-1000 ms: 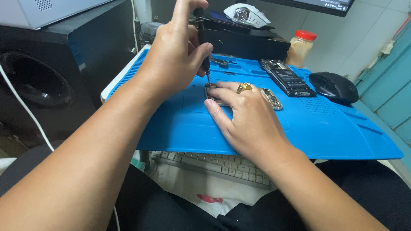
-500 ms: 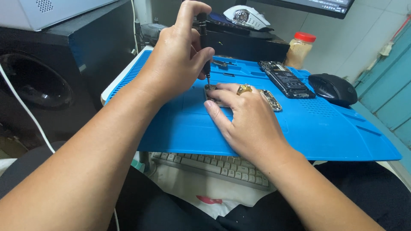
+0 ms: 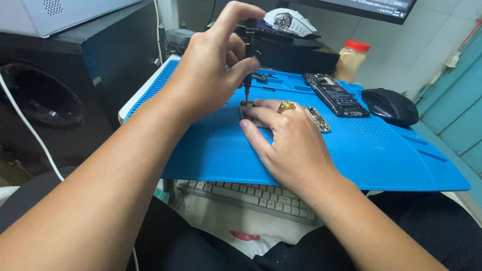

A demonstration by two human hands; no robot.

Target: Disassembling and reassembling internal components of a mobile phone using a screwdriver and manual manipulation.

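Left hand (image 3: 208, 75) pinches a slim black screwdriver (image 3: 248, 50) upright, tip on a small dark metal phone part (image 3: 249, 111). Right hand (image 3: 291, 140), fingers spread flat, presses that part onto the blue silicone work mat (image 3: 381, 155), near mat centre.

The mat (image 3: 381, 155) is bright blue with a white left edge. The screwdriver (image 3: 249, 40) is black. A gold ring (image 3: 286, 106) shows on one hand. The mouse (image 3: 390, 106) near the mat's right edge is black, the far mouse (image 3: 289, 21) white and grey. The jar (image 3: 351, 61) is amber with a red lid. The keyboard (image 3: 251, 198) is beige.
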